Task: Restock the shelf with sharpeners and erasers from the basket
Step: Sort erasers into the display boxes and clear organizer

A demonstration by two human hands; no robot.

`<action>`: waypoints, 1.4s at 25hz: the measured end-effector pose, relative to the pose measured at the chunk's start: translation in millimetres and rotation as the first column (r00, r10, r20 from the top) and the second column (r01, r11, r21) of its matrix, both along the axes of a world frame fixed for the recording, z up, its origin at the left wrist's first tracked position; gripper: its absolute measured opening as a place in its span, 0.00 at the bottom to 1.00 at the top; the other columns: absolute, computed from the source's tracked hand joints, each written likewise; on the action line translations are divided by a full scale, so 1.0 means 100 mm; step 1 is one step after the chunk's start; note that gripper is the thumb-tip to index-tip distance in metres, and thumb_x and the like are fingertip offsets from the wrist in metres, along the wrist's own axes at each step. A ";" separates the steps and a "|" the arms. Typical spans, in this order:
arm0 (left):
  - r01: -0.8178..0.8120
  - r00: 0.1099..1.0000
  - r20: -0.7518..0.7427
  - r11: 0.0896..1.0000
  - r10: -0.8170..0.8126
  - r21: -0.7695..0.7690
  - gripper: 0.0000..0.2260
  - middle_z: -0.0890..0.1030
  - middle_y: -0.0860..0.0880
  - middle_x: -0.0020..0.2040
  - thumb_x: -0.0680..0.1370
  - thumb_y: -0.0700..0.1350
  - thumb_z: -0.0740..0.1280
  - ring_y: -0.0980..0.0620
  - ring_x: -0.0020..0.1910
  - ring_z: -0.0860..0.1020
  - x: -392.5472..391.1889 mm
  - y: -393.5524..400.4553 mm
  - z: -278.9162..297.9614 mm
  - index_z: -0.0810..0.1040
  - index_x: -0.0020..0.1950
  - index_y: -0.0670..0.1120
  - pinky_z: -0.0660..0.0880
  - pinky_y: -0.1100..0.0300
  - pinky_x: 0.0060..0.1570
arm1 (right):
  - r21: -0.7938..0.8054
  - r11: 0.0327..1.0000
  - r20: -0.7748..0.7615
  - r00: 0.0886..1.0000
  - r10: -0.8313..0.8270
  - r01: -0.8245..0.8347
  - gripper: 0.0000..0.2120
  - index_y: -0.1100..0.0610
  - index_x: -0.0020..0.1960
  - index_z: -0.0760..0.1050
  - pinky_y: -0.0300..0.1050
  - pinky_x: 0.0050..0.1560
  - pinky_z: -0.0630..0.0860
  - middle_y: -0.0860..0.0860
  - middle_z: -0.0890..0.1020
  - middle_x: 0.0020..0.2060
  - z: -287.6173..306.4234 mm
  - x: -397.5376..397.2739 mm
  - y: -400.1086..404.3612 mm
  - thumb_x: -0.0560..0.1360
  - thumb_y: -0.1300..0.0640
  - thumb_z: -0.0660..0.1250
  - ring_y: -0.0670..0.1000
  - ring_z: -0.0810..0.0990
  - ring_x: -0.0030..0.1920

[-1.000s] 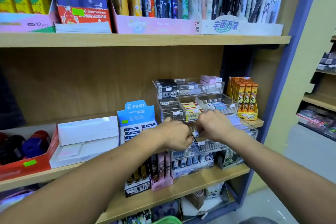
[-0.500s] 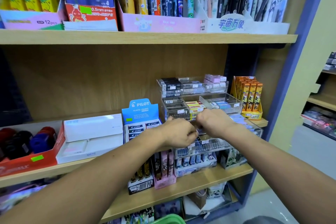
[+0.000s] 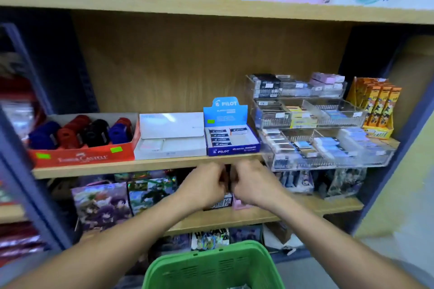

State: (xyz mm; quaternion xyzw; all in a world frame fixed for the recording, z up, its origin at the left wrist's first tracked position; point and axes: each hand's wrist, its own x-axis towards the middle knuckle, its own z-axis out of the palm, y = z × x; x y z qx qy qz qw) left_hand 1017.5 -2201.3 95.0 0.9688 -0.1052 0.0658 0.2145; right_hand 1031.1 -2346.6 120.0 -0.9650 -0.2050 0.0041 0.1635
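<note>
— What are the hands holding?
— The left hand (image 3: 206, 186) and right hand (image 3: 252, 185) are curling together, knuckles nearly touching; their contents are blurring, can't tell.
— The basket?
— The green basket (image 3: 211, 267) is sitting below them; the Pilot eraser box (image 3: 231, 141) just above.

basket (image 3: 211, 267): green plastic, just below my arms
erasers (image 3: 220, 138): my blue box, middle shelf
sharpeners (image 3: 77, 131): red tray, left

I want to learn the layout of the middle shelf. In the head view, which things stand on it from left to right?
Red box of sharpeners → white box → blue box of erasers → clear tiered trays of erasers → orange packs. Both hands are below the shelf edge.
</note>
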 end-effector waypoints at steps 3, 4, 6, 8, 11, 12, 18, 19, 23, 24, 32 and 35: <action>0.017 0.964 -0.267 0.997 0.005 0.077 0.03 0.83 0.40 0.46 0.72 0.41 0.62 0.39 0.48 0.81 -0.16 0.12 -0.62 0.72 0.40 0.49 0.74 0.53 0.41 | -0.203 0.974 -0.271 0.961 0.047 -0.105 0.05 0.56 0.47 0.74 0.43 0.36 0.76 0.54 0.81 0.43 -0.68 -0.06 0.20 0.72 0.63 0.64 0.56 0.81 0.43; 0.018 0.942 -0.337 0.996 0.012 0.086 0.02 0.83 0.39 0.47 0.73 0.41 0.63 0.39 0.49 0.81 -0.18 0.14 -0.82 0.74 0.42 0.47 0.74 0.53 0.41 | -0.229 0.962 -0.349 0.935 0.063 -0.151 0.04 0.57 0.46 0.75 0.43 0.35 0.77 0.55 0.81 0.42 -0.92 -0.04 0.25 0.72 0.63 0.65 0.55 0.82 0.41; 0.029 0.899 -0.438 0.996 0.010 0.083 0.07 0.82 0.39 0.49 0.74 0.39 0.64 0.40 0.52 0.81 -0.20 0.15 -1.27 0.79 0.49 0.43 0.73 0.54 0.43 | -0.270 0.934 -0.452 0.887 0.092 -0.235 0.04 0.58 0.47 0.77 0.45 0.36 0.78 0.57 0.84 0.44 -1.44 0.02 0.34 0.73 0.63 0.66 0.56 0.84 0.42; 0.045 0.855 -0.519 0.995 0.007 0.088 0.09 0.82 0.38 0.52 0.75 0.38 0.64 0.42 0.53 0.81 -0.26 0.13 -1.67 0.80 0.53 0.39 0.74 0.54 0.47 | -0.293 0.910 -0.514 0.851 0.108 -0.292 0.04 0.60 0.47 0.79 0.43 0.36 0.74 0.58 0.83 0.43 -1.91 0.05 0.40 0.73 0.63 0.67 0.54 0.83 0.43; 0.060 0.756 -0.655 0.994 0.012 0.086 0.06 0.81 0.41 0.50 0.77 0.40 0.65 0.45 0.47 0.79 -0.34 0.13 -2.29 0.79 0.52 0.42 0.73 0.55 0.43 | -0.318 0.884 -0.614 0.785 0.082 -0.342 0.04 0.58 0.41 0.77 0.41 0.36 0.73 0.55 0.80 0.40 -2.57 0.05 0.38 0.74 0.63 0.66 0.52 0.79 0.43; 0.044 0.724 -0.690 0.995 0.032 0.092 0.06 0.82 0.41 0.52 0.77 0.41 0.66 0.45 0.47 0.79 -0.35 0.14 -2.52 0.79 0.52 0.41 0.72 0.57 0.42 | -0.338 0.873 -0.638 0.767 0.062 -0.351 0.03 0.59 0.43 0.77 0.42 0.38 0.76 0.55 0.81 0.42 -2.77 0.04 0.35 0.75 0.64 0.66 0.53 0.80 0.46; -0.173 0.502 -0.851 0.982 0.153 0.074 0.18 0.78 0.40 0.61 0.81 0.47 0.65 0.43 0.55 0.78 -0.70 0.30 -3.59 0.72 0.66 0.37 0.71 0.61 0.42 | -0.424 0.871 -0.630 0.771 -0.087 -0.248 0.18 0.63 0.65 0.74 0.48 0.62 0.73 0.60 0.76 0.64 -3.76 -0.21 0.08 0.77 0.58 0.64 0.59 0.76 0.64; -0.239 0.466 -0.864 0.967 0.192 0.086 0.21 0.76 0.39 0.62 0.80 0.48 0.66 0.43 0.59 0.77 -0.73 0.33 -3.68 0.68 0.68 0.36 0.71 0.60 0.45 | -0.437 0.877 -0.605 0.787 -0.123 -0.199 0.20 0.64 0.67 0.71 0.49 0.64 0.72 0.61 0.74 0.65 -3.86 -0.23 0.06 0.77 0.57 0.64 0.60 0.73 0.66; -0.401 0.378 -0.895 0.913 0.238 0.074 0.33 0.72 0.37 0.67 0.78 0.51 0.70 0.42 0.61 0.75 -0.65 0.41 -3.99 0.59 0.72 0.34 0.72 0.58 0.47 | -0.413 0.909 -0.560 0.801 -0.210 -0.050 0.23 0.64 0.68 0.67 0.50 0.63 0.73 0.62 0.74 0.64 -4.12 -0.23 0.07 0.75 0.57 0.65 0.61 0.73 0.65; -0.385 0.365 -0.900 0.919 0.237 0.086 0.33 0.72 0.38 0.67 0.77 0.50 0.71 0.42 0.61 0.75 -0.65 0.40 -4.04 0.61 0.72 0.35 0.73 0.57 0.48 | -0.397 0.916 -0.578 0.789 -0.208 -0.050 0.22 0.63 0.67 0.69 0.49 0.61 0.74 0.61 0.75 0.63 -4.16 -0.23 0.07 0.75 0.58 0.66 0.60 0.75 0.64; 0.052 0.095 -0.984 0.987 0.148 0.153 0.35 0.79 0.42 0.63 0.69 0.60 0.77 0.43 0.59 0.79 -1.03 0.29 -4.30 0.75 0.64 0.37 0.76 0.54 0.58 | -0.506 0.734 -0.791 0.583 -0.186 -0.453 0.15 0.56 0.55 0.77 0.50 0.56 0.77 0.54 0.81 0.55 -4.36 -0.53 0.03 0.75 0.47 0.68 0.54 0.80 0.52; 0.023 0.016 -0.995 0.995 0.093 0.094 0.30 0.80 0.40 0.62 0.71 0.56 0.77 0.44 0.47 0.82 -1.10 0.29 -4.22 0.77 0.63 0.36 0.78 0.59 0.40 | -0.467 0.738 -0.822 0.547 -0.160 -0.487 0.25 0.57 0.66 0.73 0.52 0.61 0.76 0.55 0.78 0.62 -4.35 -0.55 0.04 0.74 0.48 0.72 0.56 0.78 0.59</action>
